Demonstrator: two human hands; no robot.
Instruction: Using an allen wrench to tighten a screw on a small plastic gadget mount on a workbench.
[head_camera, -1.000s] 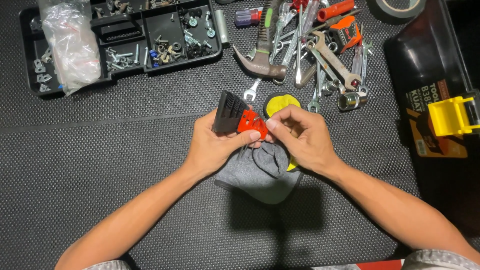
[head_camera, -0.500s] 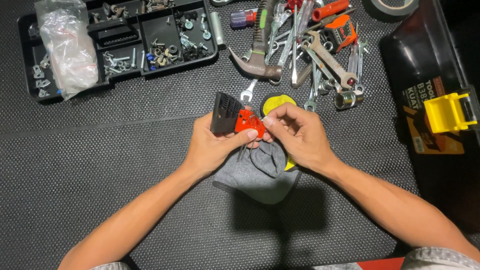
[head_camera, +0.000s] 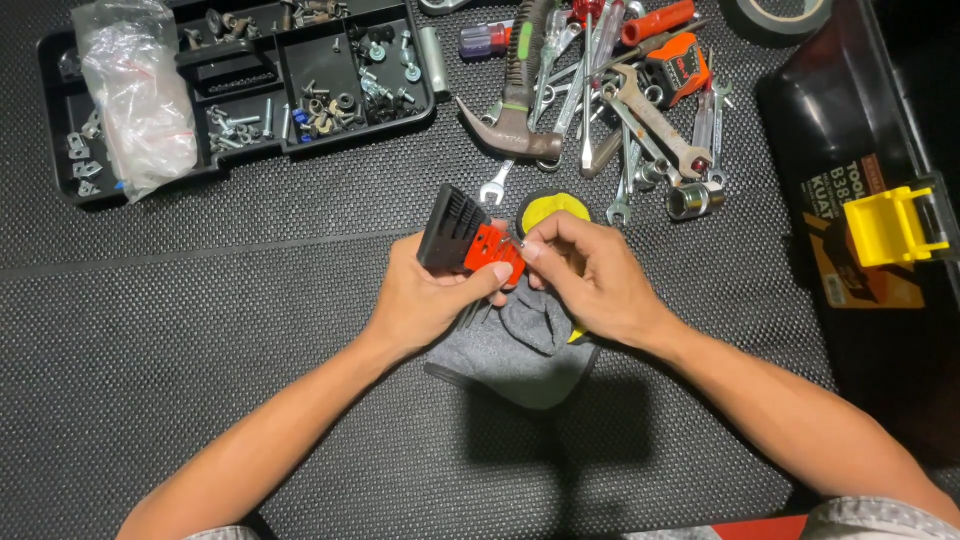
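Observation:
My left hand (head_camera: 425, 295) grips a black and red hex key holder (head_camera: 462, 238) at the middle of the mat, its black ribbed end pointing up and left. My right hand (head_camera: 590, 278) pinches at the red end of the holder with thumb and fingertips, touching a small metal key there. A grey cloth (head_camera: 515, 348) lies under both hands. A yellow and black round object (head_camera: 553, 208) sits just behind my right fingers.
A black parts tray (head_camera: 300, 120) with screws and a plastic bag (head_camera: 135, 90) lies at the back left. A hammer (head_camera: 515, 120), wrenches (head_camera: 655, 125) and screwdrivers are piled at the back. A black toolbox with a yellow latch (head_camera: 890, 225) stands at the right.
The view has shifted slightly; both hands stay on the holder, the right fingers working at its red end.

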